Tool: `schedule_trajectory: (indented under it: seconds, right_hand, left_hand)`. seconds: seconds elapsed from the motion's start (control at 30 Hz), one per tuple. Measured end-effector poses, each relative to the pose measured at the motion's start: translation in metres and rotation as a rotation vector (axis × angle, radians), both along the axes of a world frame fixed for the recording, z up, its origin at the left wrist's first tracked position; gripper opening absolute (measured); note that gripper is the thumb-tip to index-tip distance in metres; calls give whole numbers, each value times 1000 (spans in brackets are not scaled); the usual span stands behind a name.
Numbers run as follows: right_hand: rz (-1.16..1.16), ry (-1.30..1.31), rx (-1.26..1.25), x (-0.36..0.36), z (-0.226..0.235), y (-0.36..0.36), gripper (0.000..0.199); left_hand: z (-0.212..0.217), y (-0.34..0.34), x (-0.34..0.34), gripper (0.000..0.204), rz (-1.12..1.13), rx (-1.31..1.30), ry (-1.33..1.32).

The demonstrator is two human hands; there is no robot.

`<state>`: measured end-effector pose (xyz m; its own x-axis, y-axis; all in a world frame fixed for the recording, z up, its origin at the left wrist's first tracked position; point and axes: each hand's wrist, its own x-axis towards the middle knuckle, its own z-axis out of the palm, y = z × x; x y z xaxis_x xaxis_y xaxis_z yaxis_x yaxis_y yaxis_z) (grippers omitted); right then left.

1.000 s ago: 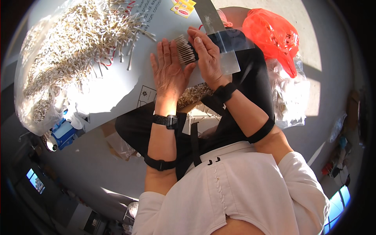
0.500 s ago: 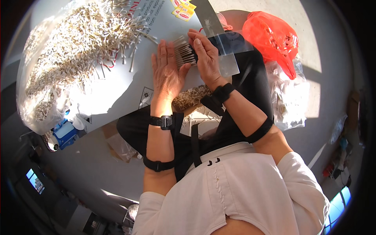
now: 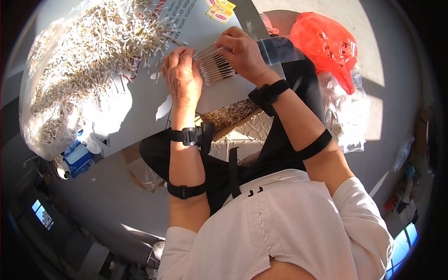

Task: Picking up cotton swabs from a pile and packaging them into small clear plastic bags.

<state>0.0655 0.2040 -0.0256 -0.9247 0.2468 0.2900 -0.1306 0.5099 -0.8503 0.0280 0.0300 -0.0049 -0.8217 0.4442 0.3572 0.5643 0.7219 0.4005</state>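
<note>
A flat row of cotton swabs (image 3: pixel 217 71) lies side by side on the grey table, between my two hands. My left hand (image 3: pixel 183 77) is at their left ends, its fingers bent and closed on the swabs at the far side of the row. At the right ends, my right hand (image 3: pixel 243 55) pinches the far swabs between thumb and fingers; its fingertips partly hide them. Under the row's right part something dark shows through. A big heap of loose cotton swabs (image 3: pixel 93 60) spills from a clear plastic bag (image 3: pixel 29 116) on the left.
Yellow-and-red cards (image 3: pixel 220 11) lie at the table's far edge. Clear plastic (image 3: pixel 282 50) sticks out beyond my right hand. A red plastic bag (image 3: pixel 324 42) stands at the right. More swabs fill a box (image 3: pixel 233 122) near my lap. A blue package (image 3: pixel 78 158) sits at the lower left.
Both hands were flat or upright against the row's sides. Now they have moved apart, the left leftward and the right up, with fingers bent onto the far swabs; more of the row shows.
</note>
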Motion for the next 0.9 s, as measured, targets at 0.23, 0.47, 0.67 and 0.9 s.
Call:
schedule_trajectory:
  seconds: [0.23, 0.47, 0.67, 0.9]
  right_hand:
    - [181, 81, 479, -14, -2, 6, 3]
    - [183, 106, 515, -27, 7, 9, 7]
    - [207, 125, 552, -36, -2, 9, 9]
    - [244, 24, 582, -24, 2, 11, 5]
  left_hand:
    - [-8, 3, -10, 32, -62, -99, 20]
    - [-13, -3, -12, 32, -22, 43, -19]
    - [-10, 4, -9, 31, 4, 6, -13]
    - [-10, 3, -2, 29, -16, -57, -25]
